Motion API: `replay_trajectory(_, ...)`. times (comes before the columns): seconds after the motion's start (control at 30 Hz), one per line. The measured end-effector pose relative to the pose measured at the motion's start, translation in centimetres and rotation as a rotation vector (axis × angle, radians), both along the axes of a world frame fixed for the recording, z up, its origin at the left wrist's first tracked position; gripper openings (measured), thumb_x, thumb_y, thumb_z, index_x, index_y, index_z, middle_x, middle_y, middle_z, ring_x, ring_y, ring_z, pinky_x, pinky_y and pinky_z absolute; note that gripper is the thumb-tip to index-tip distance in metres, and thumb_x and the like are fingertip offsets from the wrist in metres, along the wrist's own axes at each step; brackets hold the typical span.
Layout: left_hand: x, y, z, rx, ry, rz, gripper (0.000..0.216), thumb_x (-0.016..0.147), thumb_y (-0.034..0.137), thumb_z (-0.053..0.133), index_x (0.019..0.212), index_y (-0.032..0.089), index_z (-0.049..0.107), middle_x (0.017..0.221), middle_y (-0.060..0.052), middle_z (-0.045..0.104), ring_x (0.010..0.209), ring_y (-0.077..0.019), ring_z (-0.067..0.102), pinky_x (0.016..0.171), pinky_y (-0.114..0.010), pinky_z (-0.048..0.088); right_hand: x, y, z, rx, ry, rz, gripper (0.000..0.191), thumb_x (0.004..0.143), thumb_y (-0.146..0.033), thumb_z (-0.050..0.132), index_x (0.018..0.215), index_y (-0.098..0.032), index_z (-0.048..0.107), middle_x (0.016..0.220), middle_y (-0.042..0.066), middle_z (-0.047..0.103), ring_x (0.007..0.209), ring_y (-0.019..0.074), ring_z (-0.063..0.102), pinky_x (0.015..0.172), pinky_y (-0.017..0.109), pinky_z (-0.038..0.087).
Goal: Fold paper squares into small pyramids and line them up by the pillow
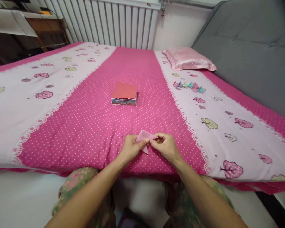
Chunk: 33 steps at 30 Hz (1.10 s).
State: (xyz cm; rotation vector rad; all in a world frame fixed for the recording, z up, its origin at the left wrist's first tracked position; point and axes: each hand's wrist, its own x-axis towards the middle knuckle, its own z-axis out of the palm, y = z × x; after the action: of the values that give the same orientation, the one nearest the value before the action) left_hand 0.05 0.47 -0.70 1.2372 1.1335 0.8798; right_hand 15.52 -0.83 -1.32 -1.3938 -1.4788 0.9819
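A pink sheet of origami paper (143,135), folded into pointed flaps, is held just above the near edge of the bed. My left hand (132,146) pinches its left side between thumb and fingers. At its right corner, my right hand (165,145) grips the paper with thumb and fingertips closed. One flap points down between the two hands. Beyond them lies a stack of coloured paper (124,91) with a red-orange sheet on top. A row of several small folded paper pieces (190,85) in pink, purple, green and blue rests to the right.
The bed (104,123) has a pink dotted and white tree-print cover. A pink satin pillow (188,59) lies by the grey headboard (249,47). A white radiator (109,23) stands behind, and a desk (45,28) is at the far left.
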Motion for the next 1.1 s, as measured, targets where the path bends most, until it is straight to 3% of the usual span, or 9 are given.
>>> replay_trajectory(0.2, -0.1, 0.0, 0.2, 0.016, 0.064, -0.042, 0.032, 0.061, 0.040, 0.069, 0.050, 0.012, 0.061, 0.043, 0.002, 0.047, 0.042, -0.0068, 0.036, 0.042, -0.019, 0.023, -0.3, -0.3, 0.3, 0.037, -0.055, -0.022, 0.013, 0.066, -0.026, 0.059, 0.060, -0.015, 0.061, 0.051, -0.002, 0.053, 0.045, 0.0092, 0.044, 0.043, 0.020, 0.033)
replay_trajectory(0.57, -0.3, 0.3, 0.0, -0.012, 0.049, -0.065, 0.028, 0.063, 0.038, 0.067, 0.054, 0.011, 0.065, 0.048, -0.002, 0.055, 0.042, -0.0083, 0.041, 0.043, -0.021, 0.025, 0.7, 0.2, 0.6, -0.078, -0.010, -0.038, 0.008, 0.058, -0.022, 0.061, 0.057, -0.014, 0.063, 0.047, -0.003, 0.051, 0.041, 0.0069, 0.040, 0.039, 0.019, 0.028)
replay_trajectory(0.67, -0.6, 0.4, 0.5, -0.075, -0.008, -0.008, 0.023, 0.061, 0.033, 0.070, 0.055, 0.012, 0.066, 0.052, -0.004, 0.060, 0.045, -0.0093, 0.046, 0.045, -0.021, 0.029, 2.2, 0.8, 0.9, -0.068, 0.029, -0.119, 0.007, 0.058, -0.020, 0.061, 0.058, -0.014, 0.064, 0.051, -0.001, 0.058, 0.044, 0.0089, 0.046, 0.043, 0.021, 0.035)
replay_trajectory(0.8, -1.1, 0.5, 1.3, -0.207, -0.171, 0.092, 0.017, 0.060, 0.025, 0.073, 0.061, 0.009, 0.068, 0.062, -0.009, 0.066, 0.054, -0.0125, 0.055, 0.053, -0.023, 0.041, 4.0, 1.4, 1.4, 0.072, 0.103, -0.303, 0.004, 0.060, -0.019, 0.061, 0.060, -0.016, 0.063, 0.055, -0.001, 0.059, 0.048, 0.0107, 0.052, 0.049, 0.023, 0.043)
replay_trajectory(0.9, -1.1, 0.6, 1.5, -0.310, -0.285, 0.074, 0.015, 0.061, 0.021, 0.073, 0.065, 0.007, 0.068, 0.062, -0.009, 0.067, 0.054, -0.0127, 0.058, 0.056, -0.023, 0.044, 3.7, 1.1, 1.8, 0.164, 0.093, -0.125, 0.015, 0.064, -0.018, 0.064, 0.079, -0.017, 0.066, 0.071, 0.002, 0.065, 0.058, 0.0127, 0.058, 0.054, 0.025, 0.049)
replay_trajectory(1.0, -0.9, 0.5, 1.6, -0.396, -0.327, 0.026, 0.014, 0.062, 0.017, 0.072, 0.071, 0.007, 0.068, 0.061, -0.008, 0.067, 0.054, -0.0119, 0.059, 0.058, -0.022, 0.046, 2.6, 0.7, 1.9, 0.294, 0.009, 0.137, 0.032, 0.071, -0.017, 0.063, 0.103, -0.022, 0.065, 0.105, 0.007, 0.062, 0.081, 0.0160, 0.062, 0.065, 0.028, 0.053)
replay_trajectory(1.1, -0.9, 0.3, 1.7, -0.424, -0.314, -0.015, 0.014, 0.065, 0.020, 0.070, 0.071, 0.007, 0.069, 0.063, -0.009, 0.068, 0.055, -0.0130, 0.061, 0.061, -0.023, 0.048, 1.8, 0.5, 1.7, 0.381, -0.085, 0.232, 0.022, 0.076, -0.019, 0.062, 0.097, -0.025, 0.069, 0.118, 0.007, 0.056, 0.097, 0.0190, 0.059, 0.074, 0.031, 0.053)
